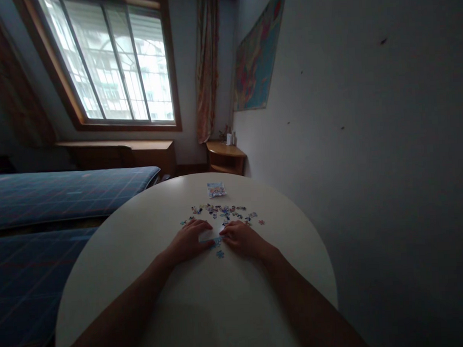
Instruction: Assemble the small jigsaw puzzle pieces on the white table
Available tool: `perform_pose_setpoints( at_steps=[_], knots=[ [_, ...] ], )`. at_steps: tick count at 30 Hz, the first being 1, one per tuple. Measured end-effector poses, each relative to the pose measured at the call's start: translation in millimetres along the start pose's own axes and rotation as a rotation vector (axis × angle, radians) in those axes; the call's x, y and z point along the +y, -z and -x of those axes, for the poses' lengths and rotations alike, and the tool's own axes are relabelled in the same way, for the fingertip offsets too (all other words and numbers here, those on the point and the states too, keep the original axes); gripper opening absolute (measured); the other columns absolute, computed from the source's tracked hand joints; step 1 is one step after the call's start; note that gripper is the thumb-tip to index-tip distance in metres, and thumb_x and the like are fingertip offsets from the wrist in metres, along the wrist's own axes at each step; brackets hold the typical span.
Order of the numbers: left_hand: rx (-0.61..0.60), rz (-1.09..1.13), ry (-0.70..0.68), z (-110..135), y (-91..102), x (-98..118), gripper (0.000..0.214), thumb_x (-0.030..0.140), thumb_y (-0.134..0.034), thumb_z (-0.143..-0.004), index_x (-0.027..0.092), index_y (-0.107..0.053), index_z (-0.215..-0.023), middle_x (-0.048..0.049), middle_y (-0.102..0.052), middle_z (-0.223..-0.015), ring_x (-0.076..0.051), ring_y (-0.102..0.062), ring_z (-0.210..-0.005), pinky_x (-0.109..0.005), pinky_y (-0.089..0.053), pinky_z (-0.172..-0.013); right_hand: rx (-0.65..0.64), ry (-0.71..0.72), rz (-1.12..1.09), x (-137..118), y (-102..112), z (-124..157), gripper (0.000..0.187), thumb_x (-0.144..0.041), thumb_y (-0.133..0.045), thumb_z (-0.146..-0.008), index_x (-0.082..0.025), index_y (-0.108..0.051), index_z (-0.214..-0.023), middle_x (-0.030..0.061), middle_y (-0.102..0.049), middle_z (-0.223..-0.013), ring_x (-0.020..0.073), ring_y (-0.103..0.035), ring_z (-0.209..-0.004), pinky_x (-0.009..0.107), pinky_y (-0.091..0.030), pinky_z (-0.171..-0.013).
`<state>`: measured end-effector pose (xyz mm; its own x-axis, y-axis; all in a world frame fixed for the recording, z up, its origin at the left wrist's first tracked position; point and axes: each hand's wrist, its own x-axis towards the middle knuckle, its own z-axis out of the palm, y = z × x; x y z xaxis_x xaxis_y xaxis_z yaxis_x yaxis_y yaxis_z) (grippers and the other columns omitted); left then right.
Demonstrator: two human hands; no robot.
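My left hand [190, 240] and my right hand [242, 238] rest on a round white table [144, 279], fingertips nearly meeting. Between them lie small blue jigsaw pieces [216, 241], which the fingers of both hands touch or pinch. Another blue piece [220, 254] lies just below them. The fingers are curled and pressed together; the light is too dim to tell how firmly they grip. Beyond the hands, several loose puzzle pieces [223, 211] are scattered in a band.
A small printed picture card or packet [216, 189] lies at the table's far side. A bed with a blue cover [63, 188] is to the left, a wall close on the right, and a wooden corner shelf [225, 156] under a window [111, 61].
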<state>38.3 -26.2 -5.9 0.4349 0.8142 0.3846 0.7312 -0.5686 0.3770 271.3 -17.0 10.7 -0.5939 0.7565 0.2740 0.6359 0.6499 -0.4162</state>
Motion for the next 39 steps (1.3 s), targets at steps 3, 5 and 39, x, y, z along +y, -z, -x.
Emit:
perform_pose_setpoints(
  at_steps=[3, 5, 39],
  knots=[
    [0.004, 0.005, 0.003, 0.2, 0.2, 1.2, 0.036, 0.043, -0.067, -0.08, 0.023, -0.065, -0.11, -0.0062, -0.065, -0.117, -0.025, -0.057, -0.113, -0.04, -0.043, -0.101, -0.013, 0.007, 0.008, -0.7, 0.4, -0.1, 0.024, -0.025, -0.061, -0.086, -0.022, -0.074, -0.106, 0.0084, -0.071, -0.108, 0.0209, -0.063, -0.103, 0.033, -0.045, -0.094],
    [0.007, -0.003, -0.001, 0.4, 0.5, 2.9, 0.035, 0.043, -0.066, -0.081, 0.023, -0.065, -0.11, -0.0065, -0.065, -0.117, -0.025, -0.057, -0.113, -0.04, -0.043, -0.101, -0.02, 0.004, 0.008, -1.9, 1.6, -0.1, 0.024, -0.024, -0.061, -0.086, -0.022, -0.073, -0.107, 0.0083, -0.071, -0.107, 0.0205, -0.063, -0.102, 0.032, -0.045, -0.092],
    [-0.077, 0.089, -0.101, 4.1, 17.4, -3.6, 0.027, 0.034, -0.066, -0.082, 0.024, -0.066, -0.107, -0.0076, -0.062, -0.121, -0.025, -0.052, -0.117, -0.042, -0.04, -0.104, -0.176, 0.042, 0.004, -27.0, 10.6, 6.5, 0.014, -0.033, -0.075, -0.076, -0.025, -0.075, -0.088, 0.0039, -0.066, -0.095, 0.02, -0.058, -0.095, 0.037, -0.036, -0.091]
  ],
)
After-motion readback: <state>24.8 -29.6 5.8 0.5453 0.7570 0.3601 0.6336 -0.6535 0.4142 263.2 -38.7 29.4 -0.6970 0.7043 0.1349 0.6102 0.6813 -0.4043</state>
